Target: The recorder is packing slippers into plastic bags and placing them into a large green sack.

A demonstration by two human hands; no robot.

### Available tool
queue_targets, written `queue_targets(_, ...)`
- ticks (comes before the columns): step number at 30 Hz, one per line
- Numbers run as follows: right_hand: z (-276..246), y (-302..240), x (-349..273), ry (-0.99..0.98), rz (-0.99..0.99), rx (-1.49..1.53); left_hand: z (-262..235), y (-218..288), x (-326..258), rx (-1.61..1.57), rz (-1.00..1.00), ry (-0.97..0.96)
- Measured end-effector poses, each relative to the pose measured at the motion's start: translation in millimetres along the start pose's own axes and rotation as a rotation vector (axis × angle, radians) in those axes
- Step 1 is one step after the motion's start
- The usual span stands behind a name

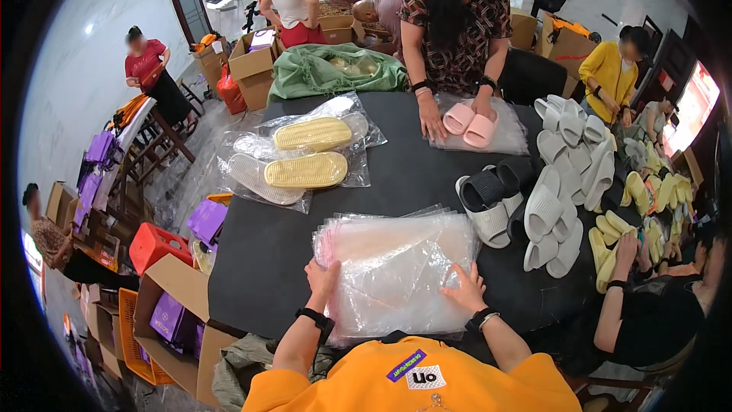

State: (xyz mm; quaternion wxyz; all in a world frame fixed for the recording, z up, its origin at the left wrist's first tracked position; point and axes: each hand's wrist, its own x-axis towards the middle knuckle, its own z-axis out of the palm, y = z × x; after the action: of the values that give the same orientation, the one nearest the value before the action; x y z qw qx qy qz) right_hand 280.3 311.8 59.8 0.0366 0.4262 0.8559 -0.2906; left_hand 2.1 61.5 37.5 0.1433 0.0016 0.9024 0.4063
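Observation:
A stack of clear plastic bags (400, 271) lies on the black table directly in front of me, pinkish along its left edge. My left hand (323, 281) grips that edge, thumb toward the top. At the opposite edge my right hand (465, 290) holds the stack, its thumb resting over the plastic and its fingers along the side. Beyond the stack, to the left, bagged slippers (306, 170) lie with yellow soles upward beside pale ones. Right of the stack are black-and-white slippers (488, 217) and a pile of grey slippers (553, 202).
Across the black table (396, 175), a co-worker's hands touch pink slippers (469, 123) on clear bags. A green sack (335, 69) sits at the far edge. Yellow slippers (602, 248) and a co-worker's arm are at right; a cardboard box (179, 320) and red stool (158, 248) at left.

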Motion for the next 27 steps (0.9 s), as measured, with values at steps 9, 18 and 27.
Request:
queue_targets(9,2.0,-3.0,-0.3,0.004,0.014,-0.01,15.5,-32.6,25.7,-0.358,-0.097,-0.195)
queue_targets(18,6.2,0.0,3.6,-0.021,0.031,-0.021,9.2,-4.6,-2.7,0.114,0.286,0.233)
queue_targets(27,9.0,3.6,6.8,-0.034,0.053,-0.056,43.6,80.0,-29.3,0.489,1.106,0.061)
